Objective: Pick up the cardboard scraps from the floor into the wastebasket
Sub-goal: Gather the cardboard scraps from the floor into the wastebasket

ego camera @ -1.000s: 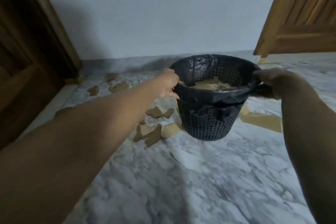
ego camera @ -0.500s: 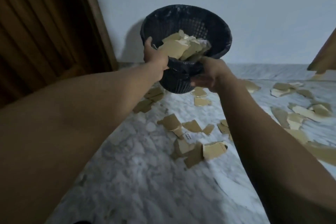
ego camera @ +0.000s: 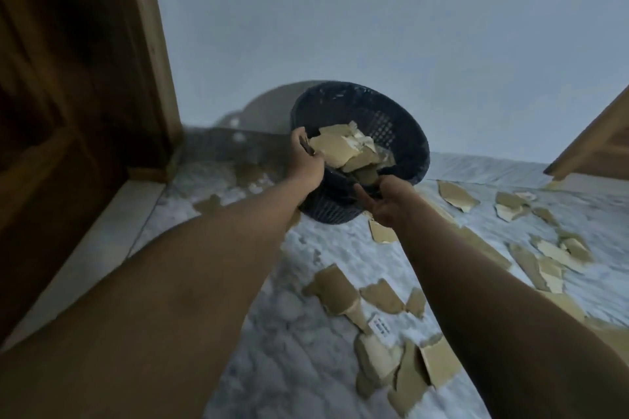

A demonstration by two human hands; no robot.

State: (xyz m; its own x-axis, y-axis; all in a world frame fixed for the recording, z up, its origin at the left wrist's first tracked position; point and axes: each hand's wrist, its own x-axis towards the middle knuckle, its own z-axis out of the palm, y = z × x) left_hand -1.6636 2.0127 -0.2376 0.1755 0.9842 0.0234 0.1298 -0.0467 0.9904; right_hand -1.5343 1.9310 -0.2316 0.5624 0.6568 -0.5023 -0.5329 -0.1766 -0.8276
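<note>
The black mesh wastebasket (ego camera: 403,133), lined with a dark bag, is held off the floor and tipped with its mouth toward me. A pile of tan cardboard scraps (ego camera: 342,150) lies inside it against the near wall. My left hand (ego camera: 305,161) grips the rim on the left side. My right hand (ego camera: 386,202) holds the near lower rim, thumb on top. More cardboard scraps lie on the marble floor: a cluster (ego camera: 337,289) under my arms, another (ego camera: 439,364) nearer me, and several (ego camera: 551,257) spread to the right.
A dark wooden door and its frame (ego camera: 149,54) stand at the left, with a pale threshold strip (ego camera: 112,235) below. The bare wall (ego camera: 374,27) is straight ahead. Another wooden door edge (ego camera: 599,146) juts in at the right.
The wastebasket went from upright near the floor to lifted and tipped toward me. My view swung left, and my right hand moved from the far right rim to the near rim.
</note>
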